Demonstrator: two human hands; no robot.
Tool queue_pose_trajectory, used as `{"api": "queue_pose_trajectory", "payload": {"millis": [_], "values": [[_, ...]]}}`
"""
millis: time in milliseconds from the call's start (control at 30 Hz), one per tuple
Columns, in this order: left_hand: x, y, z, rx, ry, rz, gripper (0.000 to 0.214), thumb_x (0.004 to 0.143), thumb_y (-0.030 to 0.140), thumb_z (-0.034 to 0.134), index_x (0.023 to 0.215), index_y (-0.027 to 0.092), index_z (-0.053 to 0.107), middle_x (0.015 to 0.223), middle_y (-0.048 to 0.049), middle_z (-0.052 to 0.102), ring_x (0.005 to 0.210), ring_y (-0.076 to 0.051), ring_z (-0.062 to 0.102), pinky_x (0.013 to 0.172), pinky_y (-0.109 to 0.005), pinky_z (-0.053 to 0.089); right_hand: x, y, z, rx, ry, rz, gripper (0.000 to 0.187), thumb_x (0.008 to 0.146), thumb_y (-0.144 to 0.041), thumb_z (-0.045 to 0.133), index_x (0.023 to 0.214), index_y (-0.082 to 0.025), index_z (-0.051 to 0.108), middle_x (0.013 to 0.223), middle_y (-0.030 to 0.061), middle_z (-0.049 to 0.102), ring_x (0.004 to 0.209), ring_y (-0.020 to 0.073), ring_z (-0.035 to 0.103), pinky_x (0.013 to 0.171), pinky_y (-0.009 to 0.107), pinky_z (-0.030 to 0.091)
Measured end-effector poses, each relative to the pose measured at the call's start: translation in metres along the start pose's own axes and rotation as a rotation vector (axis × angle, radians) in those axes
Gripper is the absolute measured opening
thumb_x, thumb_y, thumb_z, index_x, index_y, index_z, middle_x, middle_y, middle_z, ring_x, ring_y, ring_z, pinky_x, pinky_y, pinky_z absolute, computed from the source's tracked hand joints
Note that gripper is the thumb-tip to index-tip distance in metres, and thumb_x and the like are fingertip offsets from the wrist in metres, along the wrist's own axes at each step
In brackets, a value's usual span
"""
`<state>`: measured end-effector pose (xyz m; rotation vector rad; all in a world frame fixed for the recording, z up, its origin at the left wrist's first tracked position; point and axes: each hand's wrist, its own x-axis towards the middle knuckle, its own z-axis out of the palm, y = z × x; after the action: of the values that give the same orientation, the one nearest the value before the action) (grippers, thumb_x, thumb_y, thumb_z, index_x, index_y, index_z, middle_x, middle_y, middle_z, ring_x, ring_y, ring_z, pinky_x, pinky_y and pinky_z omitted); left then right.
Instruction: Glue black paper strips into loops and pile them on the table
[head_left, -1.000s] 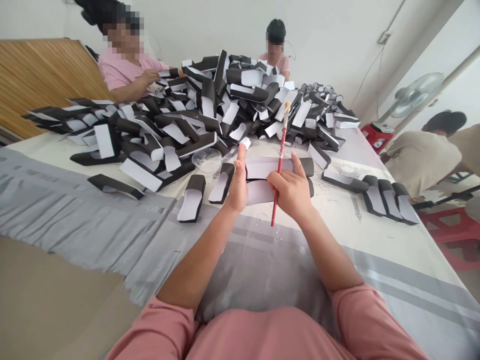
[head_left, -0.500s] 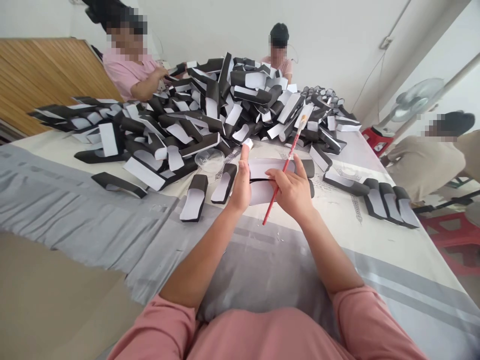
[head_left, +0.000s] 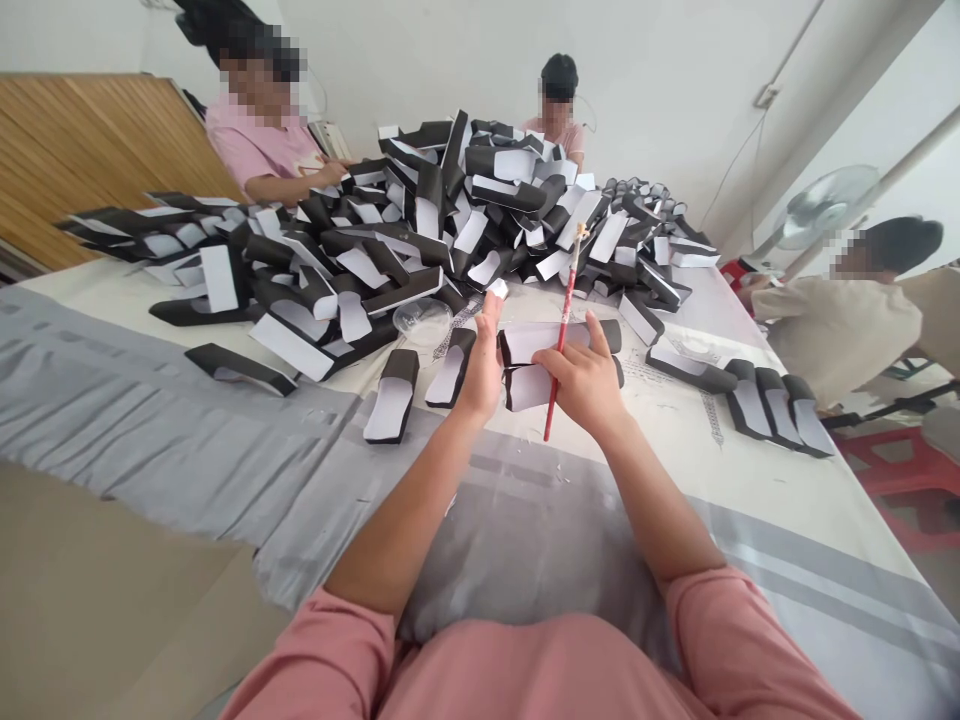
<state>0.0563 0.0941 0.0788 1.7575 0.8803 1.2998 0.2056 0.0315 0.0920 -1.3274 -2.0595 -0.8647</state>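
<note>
Two black pieces with white faces (head_left: pixel 532 343) lie one beyond the other on the cloth-covered table (head_left: pixel 187 440), directly under the person's hands. The right hand (head_left: pixel 583 375) is curled, its fingers closed around a red-handled paintbrush (head_left: pixel 564 300) that stands almost upright, and its thumb is raised. The hand rests over the right part of the two pieces. The left hand (head_left: pixel 478 365) is half closed and stands on edge at their left ends, one finger (head_left: pixel 489 312) raised with a small white scrap at its tip; whether it grips them cannot be told.

Just left of that hand lie two more such pieces, near a clear plastic dish (head_left: pixel 422 322). A large heap of pieces (head_left: pixel 390 235) covers the far side of the table, and a row of others (head_left: pixel 772 410) lies to the right. One co-worker (head_left: pixel 255 140) sits far left, another (head_left: pixel 559 110) sits far, and a third (head_left: pixel 840 325) sits right, near a white fan (head_left: pixel 825 210).
</note>
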Motion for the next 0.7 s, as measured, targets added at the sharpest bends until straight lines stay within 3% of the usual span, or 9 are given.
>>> {"api": "queue_pose_trajectory", "payload": {"millis": [233,433,567,700], "values": [[0.003,0.002,-0.014,-0.018,-0.035,-0.057,0.079,0.092,0.065,-0.016,0.161,0.035,0.005,0.166,-0.0102,0.026,0.150,-0.020,0.032,0.103,-0.038,0.052,0.010,0.013,-0.001,-0.008,-0.053,0.004,0.037,0.083,0.001,0.039,0.086,-0.023,0.067,0.060,-0.0068,0.047,0.059,0.0103,0.050,0.122,0.048,0.028],[0.001,0.016,-0.024,-0.336,0.055,-0.172,0.082,0.090,0.076,-0.002,0.159,0.038,0.023,0.167,-0.0046,0.026,0.155,-0.022,0.020,0.114,-0.043,0.042,0.011,0.043,-0.016,-0.002,-0.195,-0.162,0.039,0.085,0.002,0.034,0.086,-0.022,0.066,0.059,-0.0057,0.049,0.063,0.0124,0.052,0.123,0.053,0.025],[-0.002,0.025,-0.028,-0.450,0.086,-0.174,0.076,0.094,0.075,0.006,0.157,0.038,0.029,0.166,-0.0031,0.028,0.155,-0.021,0.020,0.118,-0.045,0.036,-0.036,0.071,-0.045,-0.027,-0.298,-0.347,0.038,0.094,-0.001,0.034,0.086,-0.021,0.065,0.064,-0.0053,0.054,0.069,0.0119,0.054,0.124,0.052,0.027],[-0.001,0.028,-0.031,-0.488,0.097,-0.176,0.075,0.095,0.073,0.008,0.157,0.036,0.030,0.166,-0.0032,0.029,0.155,-0.020,0.020,0.119,-0.044,0.036,-0.123,0.108,-0.090,-0.043,-0.395,-0.439,0.028,0.097,-0.006,0.043,0.093,-0.020,0.066,0.081,-0.0006,0.067,0.101,0.0164,0.061,0.123,0.048,0.030]]}}
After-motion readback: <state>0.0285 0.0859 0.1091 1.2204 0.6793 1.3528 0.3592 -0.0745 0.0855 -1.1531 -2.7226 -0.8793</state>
